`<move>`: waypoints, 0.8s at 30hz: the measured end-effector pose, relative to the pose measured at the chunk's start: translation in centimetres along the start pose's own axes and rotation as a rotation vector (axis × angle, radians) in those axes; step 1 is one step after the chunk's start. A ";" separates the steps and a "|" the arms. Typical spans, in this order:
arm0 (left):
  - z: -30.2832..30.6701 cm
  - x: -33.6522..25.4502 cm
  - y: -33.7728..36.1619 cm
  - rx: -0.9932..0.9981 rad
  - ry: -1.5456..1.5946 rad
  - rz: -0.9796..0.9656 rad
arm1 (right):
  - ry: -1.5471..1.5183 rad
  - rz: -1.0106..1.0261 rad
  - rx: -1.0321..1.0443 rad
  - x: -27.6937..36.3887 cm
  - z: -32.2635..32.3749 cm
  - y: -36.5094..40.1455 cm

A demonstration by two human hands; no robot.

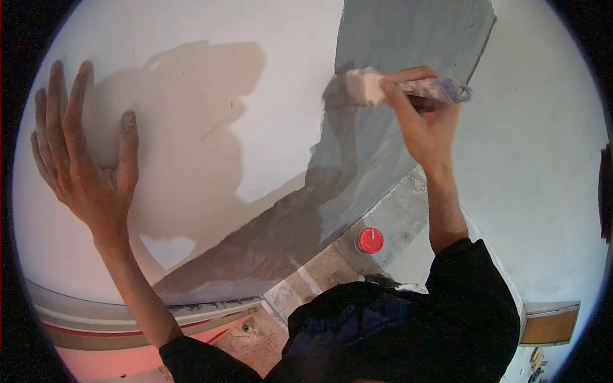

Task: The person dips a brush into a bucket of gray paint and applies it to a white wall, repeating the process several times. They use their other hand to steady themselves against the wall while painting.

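With fingers spread, my left hand (89, 159) rests up against the white part of the wall (281, 147). My right hand (428, 127) grips a paintbrush (437, 89) by its paint-smeared handle. The pale bristles point left and meet the wall around the border between white and grey; the brush is slightly blurred. A grey painted area (389, 38) covers the wall's right side and runs down along its base. Shadows of my arms and head fall across the white surface.
A red-topped can (370, 240) stands on the grey stained floor (332, 271) below the wall. To the right is another pale wall (536, 159). A brown panel in a frame (550, 325) sits at lower right. A pink surface (108, 357) shows at lower left.
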State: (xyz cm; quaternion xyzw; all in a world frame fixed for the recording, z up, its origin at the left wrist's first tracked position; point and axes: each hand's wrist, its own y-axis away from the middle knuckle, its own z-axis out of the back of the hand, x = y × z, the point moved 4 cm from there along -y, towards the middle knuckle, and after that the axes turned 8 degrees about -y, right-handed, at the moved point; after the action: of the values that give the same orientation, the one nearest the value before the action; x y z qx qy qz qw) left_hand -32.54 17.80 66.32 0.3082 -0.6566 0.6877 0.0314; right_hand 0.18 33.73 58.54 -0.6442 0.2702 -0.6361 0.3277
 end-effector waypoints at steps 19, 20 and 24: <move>0.2 -0.1 0.0 0.026 -0.007 0.027 | 0.006 0.126 -0.073 1.0 1.0 -1.6; 0.2 0.0 0.1 0.028 -0.010 0.036 | -0.019 0.081 -0.043 0.4 1.0 -0.3; 0.2 0.4 0.2 0.036 -0.021 0.071 | 0.151 -0.119 0.135 -2.5 -0.5 1.0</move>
State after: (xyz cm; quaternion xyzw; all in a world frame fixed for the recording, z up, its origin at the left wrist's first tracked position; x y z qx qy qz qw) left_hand -32.87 17.48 66.26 0.2922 -0.6549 0.6969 -0.0054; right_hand -0.41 34.99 56.13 -0.5855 0.2119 -0.7181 0.3109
